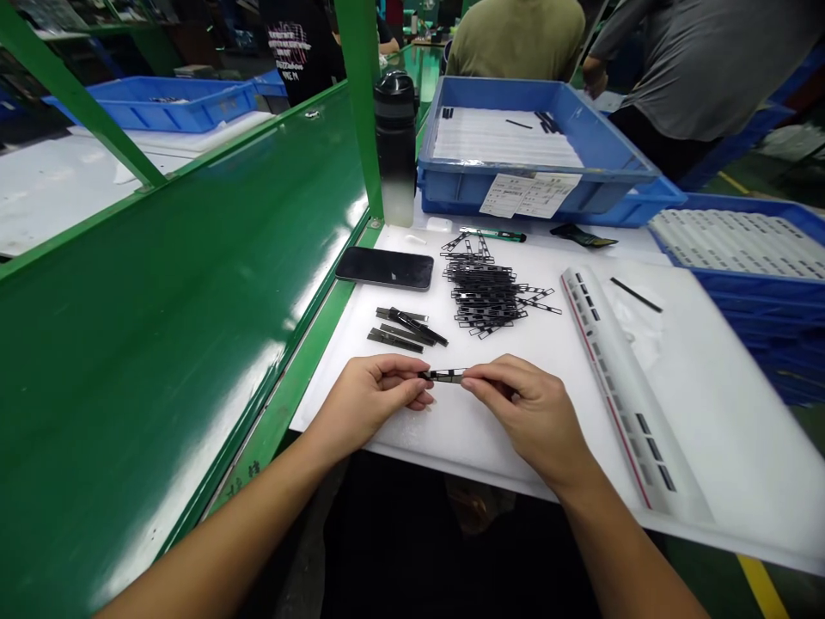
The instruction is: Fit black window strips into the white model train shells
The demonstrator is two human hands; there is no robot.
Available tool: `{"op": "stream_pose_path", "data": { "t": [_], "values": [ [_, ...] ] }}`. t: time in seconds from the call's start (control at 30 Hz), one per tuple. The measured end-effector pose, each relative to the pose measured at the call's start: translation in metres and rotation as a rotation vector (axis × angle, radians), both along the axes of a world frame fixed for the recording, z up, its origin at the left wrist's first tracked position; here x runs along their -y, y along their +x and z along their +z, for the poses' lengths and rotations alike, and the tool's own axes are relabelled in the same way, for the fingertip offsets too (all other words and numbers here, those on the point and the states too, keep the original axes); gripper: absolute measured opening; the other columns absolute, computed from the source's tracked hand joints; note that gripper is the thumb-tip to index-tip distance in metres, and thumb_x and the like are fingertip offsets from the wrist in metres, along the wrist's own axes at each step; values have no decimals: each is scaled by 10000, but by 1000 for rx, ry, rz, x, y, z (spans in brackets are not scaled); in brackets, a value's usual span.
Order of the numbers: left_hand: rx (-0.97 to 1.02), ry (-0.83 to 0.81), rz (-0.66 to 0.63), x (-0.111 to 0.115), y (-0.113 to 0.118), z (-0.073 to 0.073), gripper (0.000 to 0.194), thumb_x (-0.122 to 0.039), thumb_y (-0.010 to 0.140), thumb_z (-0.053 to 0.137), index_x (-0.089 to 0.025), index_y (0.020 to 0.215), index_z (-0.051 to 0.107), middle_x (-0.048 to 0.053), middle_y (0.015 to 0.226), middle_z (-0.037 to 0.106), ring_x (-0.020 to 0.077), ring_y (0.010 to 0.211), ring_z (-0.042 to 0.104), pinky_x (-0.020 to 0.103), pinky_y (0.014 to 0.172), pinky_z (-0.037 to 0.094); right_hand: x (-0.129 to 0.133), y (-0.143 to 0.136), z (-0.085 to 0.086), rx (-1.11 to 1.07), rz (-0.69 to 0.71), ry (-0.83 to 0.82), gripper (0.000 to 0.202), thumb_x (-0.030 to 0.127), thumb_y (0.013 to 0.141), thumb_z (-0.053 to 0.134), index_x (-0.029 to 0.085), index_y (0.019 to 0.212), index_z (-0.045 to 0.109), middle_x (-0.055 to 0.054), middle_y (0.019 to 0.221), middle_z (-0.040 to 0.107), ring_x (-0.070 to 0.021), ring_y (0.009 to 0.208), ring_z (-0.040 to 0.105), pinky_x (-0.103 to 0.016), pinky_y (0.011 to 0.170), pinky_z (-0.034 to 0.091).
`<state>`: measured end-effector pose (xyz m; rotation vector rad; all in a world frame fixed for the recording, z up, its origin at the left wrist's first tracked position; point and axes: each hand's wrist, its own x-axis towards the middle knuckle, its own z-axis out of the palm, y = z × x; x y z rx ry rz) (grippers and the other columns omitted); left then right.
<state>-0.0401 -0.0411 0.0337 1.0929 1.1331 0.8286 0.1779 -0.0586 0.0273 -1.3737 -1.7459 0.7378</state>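
Between my two hands, just above the white work surface, is a thin black strip with cut-out windows (446,376). My left hand (380,391) pinches its left end, and my right hand (525,404) pinches the other end. A second, solid dark strip seems to lie against it, but the fingers hide the ends. Beyond my hands lies a heap of black windowed strips (486,292). A few flat dark strips (406,330) are spread near my left hand. To the right stands a long white holder (612,387) with a red line and small dark rectangles on it.
A black phone (385,267) and a dark bottle (395,146) are at the left by a green partition (193,284). Behind the heap are a green cutter (493,234) and a labelled blue bin (534,193). More blue trays (760,284) are stacked right. Other people are beyond.
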Motion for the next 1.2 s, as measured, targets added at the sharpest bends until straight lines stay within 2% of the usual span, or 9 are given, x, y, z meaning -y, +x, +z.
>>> {"op": "stream_pose_path", "data": {
  "t": [0.17, 0.27, 0.47, 0.6, 0.7, 0.77, 0.87, 0.97, 1.2],
  "values": [
    [-16, 23, 2, 1, 2, 0, 198, -256, 832, 723, -112, 967, 710, 56, 735, 779, 170, 688, 752, 260, 695, 624, 1, -2, -2, 22, -39, 63, 106, 296, 900, 706, 251, 983, 757, -11, 845, 618, -126, 675, 553, -276, 611, 461],
    [-30, 62, 6, 3, 2, -2, 188, -271, 845, 711, -124, 961, 710, 51, 736, 777, 171, 691, 748, 268, 703, 619, 1, -1, -1, 23, -113, 52, 256, 345, 867, 740, 246, 1101, 711, -14, 855, 575, -135, 687, 527, -274, 623, 468],
    [-13, 156, 4, 11, 2, 4, 154, -268, 847, 713, -135, 925, 719, 39, 710, 764, 169, 678, 735, 268, 698, 607, 6, 9, 19, -11, 65, -184, 203, 375, 937, 643, 229, 832, 736, -14, 810, 694, -157, 746, 633, -269, 661, 499],
    [134, 139, 81, 24, 13, 20, 192, -277, 833, 742, -137, 957, 695, 34, 700, 756, 161, 643, 723, 267, 672, 606, 26, 11, 29, -13, 23, 179, 43, 209, 898, 702, 235, 871, 721, 1, 757, 686, -139, 669, 622, -272, 598, 495],
    [299, -44, 138, 36, 23, 29, 323, -371, 803, 776, -139, 1004, 676, 46, 768, 756, 152, 585, 701, 252, 571, 585, 46, 13, 28, 130, -46, 515, 271, 52, 822, 743, 230, 1022, 701, -21, 827, 699, -150, 709, 637, -289, 628, 525],
    [376, -175, 173, 43, 28, 34, 371, -394, 782, 796, -145, 1033, 685, 59, 849, 757, 134, 583, 688, 230, 548, 566, 57, 16, 24, 241, -67, 631, 414, 0, 767, 772, 216, 1110, 690, -43, 872, 707, -163, 735, 645, -304, 658, 544],
    [478, -289, 179, 54, 35, 37, 411, -390, 762, 818, -165, 1087, 702, 91, 983, 758, 152, 717, 713, 238, 643, 575, 68, 21, 18, 308, -56, 674, 511, -31, 725, 788, 195, 1172, 686, -66, 895, 716, -182, 754, 655, -319, 659, 551],
    [524, -321, 80, 62, 43, 36, 338, -409, 788, 791, -142, 989, 738, 130, 1022, 754, 218, 910, 712, 270, 749, 562, 74, 22, 13, 298, -9, 652, 548, -55, 722, 774, 182, 1205, 677, -76, 890, 716, -191, 761, 655, -329, 641, 543],
    [447, -278, 184, 70, 49, 21, 290, -373, 807, 773, -153, 995, 757, 102, 997, 760, 189, 885, 678, 286, 784, 522, 84, 11, 5, 250, 39, 608, 538, -68, 746, 744, 186, 1212, 661, -66, 849, 701, -183, 746, 647, -320, 616, 541]
  ]
}}
